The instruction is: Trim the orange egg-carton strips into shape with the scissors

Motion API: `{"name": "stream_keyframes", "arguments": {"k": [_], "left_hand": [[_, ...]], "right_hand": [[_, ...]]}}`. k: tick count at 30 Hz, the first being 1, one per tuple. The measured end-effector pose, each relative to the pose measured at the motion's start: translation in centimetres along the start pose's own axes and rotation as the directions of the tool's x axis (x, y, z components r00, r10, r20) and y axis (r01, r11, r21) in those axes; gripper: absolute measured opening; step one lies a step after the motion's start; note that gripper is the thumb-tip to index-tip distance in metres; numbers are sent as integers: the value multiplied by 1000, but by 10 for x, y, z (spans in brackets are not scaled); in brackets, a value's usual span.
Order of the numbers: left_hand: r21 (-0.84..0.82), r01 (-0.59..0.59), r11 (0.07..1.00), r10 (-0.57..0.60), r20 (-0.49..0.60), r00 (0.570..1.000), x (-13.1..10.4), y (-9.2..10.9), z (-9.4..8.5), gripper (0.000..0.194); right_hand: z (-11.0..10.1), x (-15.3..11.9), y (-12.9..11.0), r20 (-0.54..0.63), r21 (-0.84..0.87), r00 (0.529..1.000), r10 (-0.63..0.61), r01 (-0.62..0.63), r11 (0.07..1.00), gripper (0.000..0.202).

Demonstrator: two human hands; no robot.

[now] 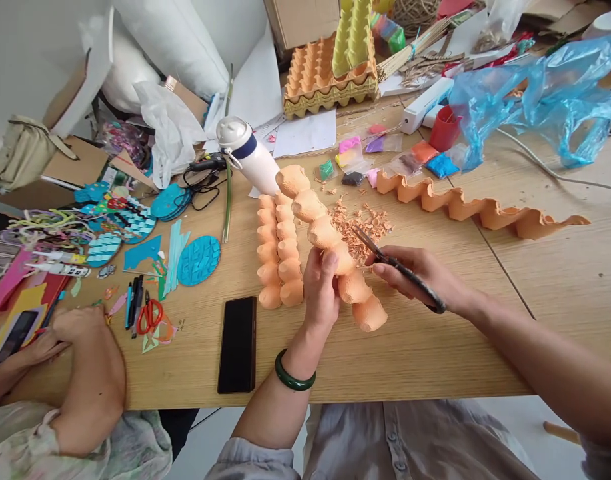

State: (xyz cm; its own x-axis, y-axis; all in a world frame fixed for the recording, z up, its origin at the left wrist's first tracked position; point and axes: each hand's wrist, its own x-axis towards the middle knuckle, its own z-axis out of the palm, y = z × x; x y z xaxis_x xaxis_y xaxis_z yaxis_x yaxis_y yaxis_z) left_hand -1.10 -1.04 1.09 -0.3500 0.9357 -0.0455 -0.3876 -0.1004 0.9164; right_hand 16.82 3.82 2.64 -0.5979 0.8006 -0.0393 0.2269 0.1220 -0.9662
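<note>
My left hand [321, 288] is wrapped round the middle of an orange egg-carton strip [325, 233], which slants up and away over the table. In my right hand [410, 273] are black-handled scissors [410, 272], their blades pointing toward the strip from its right side. Small orange scraps [368, 223] lie piled beyond the blades. Left of the held strip, other orange carton cup rows [279, 252] rest side by side on the table. One jagged orange strip [478, 208] lies at the right.
A phone [236, 345] and a white bottle [250, 157] stand left of my hands. Stacked egg trays [310, 73], clay packets [425, 152], a red cup [444, 128] and a blue bag [540, 93] are farther back. Another person's arm [92, 373] rests at the left, near red scissors [149, 315].
</note>
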Motion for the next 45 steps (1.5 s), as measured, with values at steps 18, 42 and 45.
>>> {"name": "stream_keyframes", "arguments": {"k": [18, 42, 45], "left_hand": [[-80, 22, 997, -20, 36, 999, -11, -1, 6, 46], [-123, 193, 974, -197, -28, 980, -2, 1, 5, 31], [-138, 279, 950, -286, -34, 958, -2, 6, 7, 33]], "right_hand": [[13, -10, 16, -106, -738, 930, -353, 165, 655, 31], [6, -3, 16, -252, -718, 925, -285, 19, 696, 28], [6, -2, 19, -267, -699, 917, -296, 27, 714, 29]]}}
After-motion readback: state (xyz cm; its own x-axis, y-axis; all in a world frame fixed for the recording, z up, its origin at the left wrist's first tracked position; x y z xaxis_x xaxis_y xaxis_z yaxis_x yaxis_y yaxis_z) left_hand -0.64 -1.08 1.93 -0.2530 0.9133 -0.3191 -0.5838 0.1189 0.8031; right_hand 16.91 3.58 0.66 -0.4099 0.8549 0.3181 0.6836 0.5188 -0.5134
